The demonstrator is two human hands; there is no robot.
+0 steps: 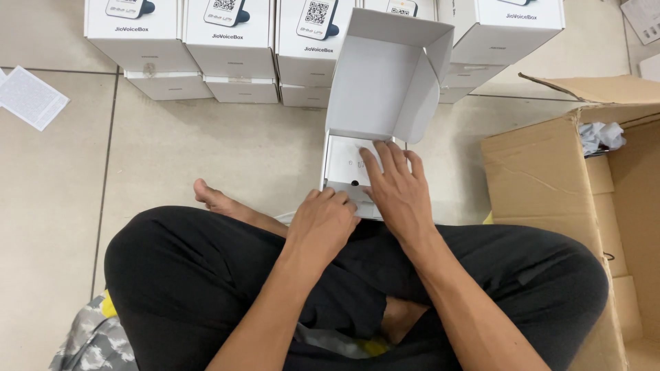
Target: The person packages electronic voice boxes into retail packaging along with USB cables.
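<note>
A small white cardboard box stands open on the tiled floor in front of my crossed legs, its lid flipped up and back. My right hand lies flat across the white insert inside the box, fingers spread. My left hand is curled against the box's near edge, fingers bent onto the rim. Whether anything lies under the right palm is hidden.
Stacked white product boxes line the floor behind the open box. A large brown carton stands open at right with crumpled paper inside. A white leaflet lies at far left. My black-trousered legs fill the foreground.
</note>
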